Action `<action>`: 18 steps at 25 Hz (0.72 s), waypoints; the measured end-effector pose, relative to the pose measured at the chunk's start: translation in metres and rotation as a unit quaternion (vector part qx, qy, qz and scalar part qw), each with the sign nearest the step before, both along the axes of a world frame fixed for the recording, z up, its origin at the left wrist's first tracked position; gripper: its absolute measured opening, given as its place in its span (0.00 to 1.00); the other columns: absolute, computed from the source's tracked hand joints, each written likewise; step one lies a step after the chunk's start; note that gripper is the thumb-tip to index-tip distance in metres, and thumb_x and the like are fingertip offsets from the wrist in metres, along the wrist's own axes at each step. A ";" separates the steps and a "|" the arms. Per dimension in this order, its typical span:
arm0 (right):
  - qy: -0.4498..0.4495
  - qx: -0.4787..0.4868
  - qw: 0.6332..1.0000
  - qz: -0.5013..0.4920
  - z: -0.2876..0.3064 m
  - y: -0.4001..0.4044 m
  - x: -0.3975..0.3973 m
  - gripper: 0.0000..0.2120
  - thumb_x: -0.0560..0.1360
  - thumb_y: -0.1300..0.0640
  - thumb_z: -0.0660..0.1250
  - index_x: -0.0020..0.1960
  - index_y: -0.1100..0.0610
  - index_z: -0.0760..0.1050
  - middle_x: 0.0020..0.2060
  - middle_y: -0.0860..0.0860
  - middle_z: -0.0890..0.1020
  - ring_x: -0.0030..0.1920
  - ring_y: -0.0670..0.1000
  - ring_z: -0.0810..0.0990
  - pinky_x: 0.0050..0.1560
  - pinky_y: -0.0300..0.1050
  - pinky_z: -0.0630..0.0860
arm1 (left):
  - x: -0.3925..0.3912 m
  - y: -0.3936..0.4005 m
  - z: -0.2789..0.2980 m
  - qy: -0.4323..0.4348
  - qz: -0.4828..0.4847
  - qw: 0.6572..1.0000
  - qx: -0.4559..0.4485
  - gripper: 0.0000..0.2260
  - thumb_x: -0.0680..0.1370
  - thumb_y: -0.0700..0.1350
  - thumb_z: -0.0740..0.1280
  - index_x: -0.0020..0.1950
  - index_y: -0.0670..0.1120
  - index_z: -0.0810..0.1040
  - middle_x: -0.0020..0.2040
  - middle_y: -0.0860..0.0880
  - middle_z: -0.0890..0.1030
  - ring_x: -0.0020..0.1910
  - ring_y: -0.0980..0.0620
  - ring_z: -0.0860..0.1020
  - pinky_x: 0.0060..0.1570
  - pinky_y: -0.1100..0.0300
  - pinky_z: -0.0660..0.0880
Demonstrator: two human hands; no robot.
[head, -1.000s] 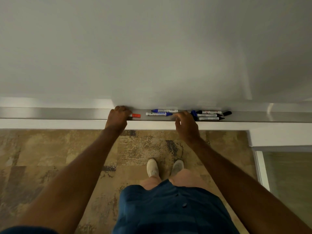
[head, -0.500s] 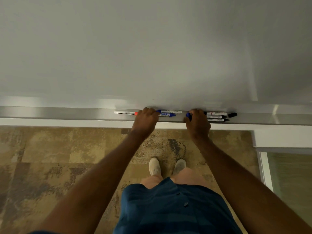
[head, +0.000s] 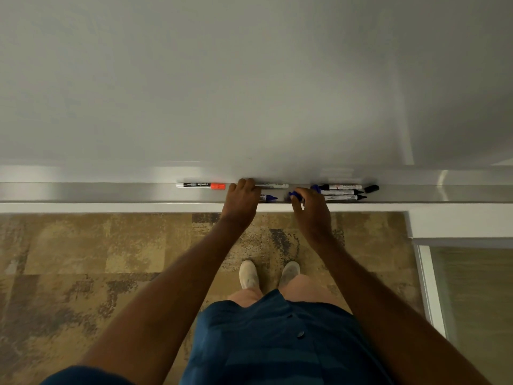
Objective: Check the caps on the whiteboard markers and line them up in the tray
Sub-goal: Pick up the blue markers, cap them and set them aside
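Left hand (head: 242, 200) curled over the blue-tipped white marker (head: 268, 197) on the long silvery metal tray (head: 111, 192), apparently pinning it, right hand (head: 308, 204) at its 3 o'clock pinching a small blue cap (head: 293, 194), probably to recap; orange-capped one (head: 200, 185) already parked at 9 o'clock.

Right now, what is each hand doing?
Left hand: curled around a blue marker in the tray.
Right hand: pinching a blue cap.
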State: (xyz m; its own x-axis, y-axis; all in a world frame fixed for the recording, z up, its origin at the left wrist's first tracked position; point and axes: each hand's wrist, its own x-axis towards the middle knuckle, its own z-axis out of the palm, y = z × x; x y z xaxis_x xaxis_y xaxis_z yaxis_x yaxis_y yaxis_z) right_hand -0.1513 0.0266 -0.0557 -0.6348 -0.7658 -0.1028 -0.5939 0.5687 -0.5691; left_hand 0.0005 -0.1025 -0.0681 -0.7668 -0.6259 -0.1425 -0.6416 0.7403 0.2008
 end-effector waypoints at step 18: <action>-0.178 -0.043 0.983 -0.010 0.024 0.021 0.008 0.11 0.78 0.60 0.70 0.60 0.56 0.80 0.55 0.51 0.84 0.50 0.40 0.80 0.47 0.26 0.74 | 0.024 0.031 0.023 0.114 0.082 0.986 0.091 0.11 0.80 0.40 0.68 0.61 0.49 0.80 0.57 0.48 0.83 0.57 0.47 0.79 0.62 0.48 0.66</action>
